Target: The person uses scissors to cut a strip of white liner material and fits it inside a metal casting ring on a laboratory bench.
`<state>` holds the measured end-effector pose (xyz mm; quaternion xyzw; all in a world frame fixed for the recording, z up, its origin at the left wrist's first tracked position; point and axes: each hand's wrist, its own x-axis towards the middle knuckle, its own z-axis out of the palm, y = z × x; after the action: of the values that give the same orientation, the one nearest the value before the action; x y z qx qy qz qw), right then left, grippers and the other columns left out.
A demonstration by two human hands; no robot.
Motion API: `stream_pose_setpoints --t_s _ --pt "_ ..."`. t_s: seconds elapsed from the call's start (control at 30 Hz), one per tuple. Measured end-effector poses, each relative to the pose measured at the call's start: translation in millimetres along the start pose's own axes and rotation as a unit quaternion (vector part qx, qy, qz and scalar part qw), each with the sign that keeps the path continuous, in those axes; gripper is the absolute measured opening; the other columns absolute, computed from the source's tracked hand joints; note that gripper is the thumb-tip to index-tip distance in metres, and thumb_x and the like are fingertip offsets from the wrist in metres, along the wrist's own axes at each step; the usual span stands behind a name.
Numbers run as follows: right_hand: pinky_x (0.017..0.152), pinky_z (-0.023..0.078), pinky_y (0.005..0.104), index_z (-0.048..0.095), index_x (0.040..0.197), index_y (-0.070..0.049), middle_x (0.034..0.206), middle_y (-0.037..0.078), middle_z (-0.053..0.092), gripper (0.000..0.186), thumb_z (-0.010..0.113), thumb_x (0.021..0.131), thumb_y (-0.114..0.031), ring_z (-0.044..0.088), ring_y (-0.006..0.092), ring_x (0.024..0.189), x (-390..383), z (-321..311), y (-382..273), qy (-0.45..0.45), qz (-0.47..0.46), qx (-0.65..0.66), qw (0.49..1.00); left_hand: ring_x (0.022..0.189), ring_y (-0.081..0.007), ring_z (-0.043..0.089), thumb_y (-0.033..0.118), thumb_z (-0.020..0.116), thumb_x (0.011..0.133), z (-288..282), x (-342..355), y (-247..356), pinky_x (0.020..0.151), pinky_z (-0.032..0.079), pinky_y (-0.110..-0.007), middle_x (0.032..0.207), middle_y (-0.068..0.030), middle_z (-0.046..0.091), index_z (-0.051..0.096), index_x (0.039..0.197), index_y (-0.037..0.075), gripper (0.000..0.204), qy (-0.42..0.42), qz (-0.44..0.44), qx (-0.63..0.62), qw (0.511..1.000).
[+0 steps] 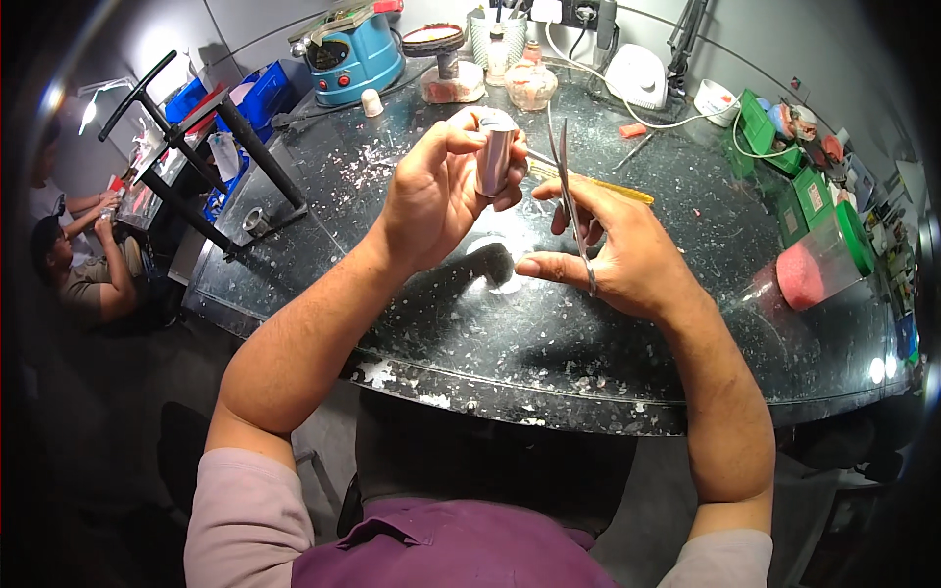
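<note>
Raised over the middle of the worktop, my left hand [426, 201] grips a shiny silver cylinder [497, 162] between thumb and fingers. The cylinder stands nearly upright, with a pale, flared edge at its top. Just to its right, my right hand [642, 255] holds metal scissors [567, 176]. Their slim blades point away from me and are slightly apart, close to the cylinder but not visibly touching it. The right thumb stretches out to the left, and part of the scissor handles is hidden by the hand. Behind the right fingers lies a yellow stick-like tool [622, 189].
White scraps litter the dark, worn worktop [490, 367]. At the back stand a blue machine [355, 67], a round-topped stand [446, 64] and a pinkish jar [531, 85]. A green-lidded jar of pink powder [818, 265] lies right. Two people sit at far left.
</note>
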<state>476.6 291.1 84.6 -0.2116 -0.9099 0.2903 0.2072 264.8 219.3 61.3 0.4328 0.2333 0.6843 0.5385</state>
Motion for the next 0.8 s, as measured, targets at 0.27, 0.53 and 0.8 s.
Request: stream_pose_setpoints --t_s 0.27,0.53,0.8 --pt "0.082 0.053 0.0359 0.055 0.135 -0.005 0.112 0.015 0.068 0.092 0.081 0.068 -0.063 0.066 0.0267 0.09 1.7 -0.1 -1.7 -0.007 0.0 -0.009 1.0 0.087 -0.0181 0.059 0.026 0.043 0.099 7.5 -0.2 -1.3 0.072 0.044 -0.03 0.105 -0.0124 0.063 0.049 0.127 -0.006 0.044 0.029 0.036 0.078 0.996" --pt "0.082 0.053 0.0359 0.054 0.137 -0.005 0.111 0.014 0.068 0.094 0.081 0.068 -0.063 0.065 0.0258 0.09 2.2 0.1 0.0 0.0 -0.009 -0.017 1.0 0.078 -0.0156 0.049 0.031 0.036 0.102 3.0 -2.5 7.9 0.07 0.041 -0.029 0.096 -0.0064 0.059 0.055 0.123 -0.007 0.048 -0.022 -0.076 -0.065 0.995" --pt "0.083 0.053 0.0356 0.054 0.136 -0.003 0.11 0.015 0.068 0.095 0.081 0.067 -0.064 0.065 0.0262 0.09 2.4 -1.3 0.0 -0.002 -0.01 -0.015 1.0 0.082 -0.0155 0.054 0.033 0.034 0.104 4.2 -2.1 3.8 0.077 0.045 -0.03 0.1 -0.0075 0.065 0.057 0.125 -0.003 0.048 -0.044 -0.074 -0.076 0.993"
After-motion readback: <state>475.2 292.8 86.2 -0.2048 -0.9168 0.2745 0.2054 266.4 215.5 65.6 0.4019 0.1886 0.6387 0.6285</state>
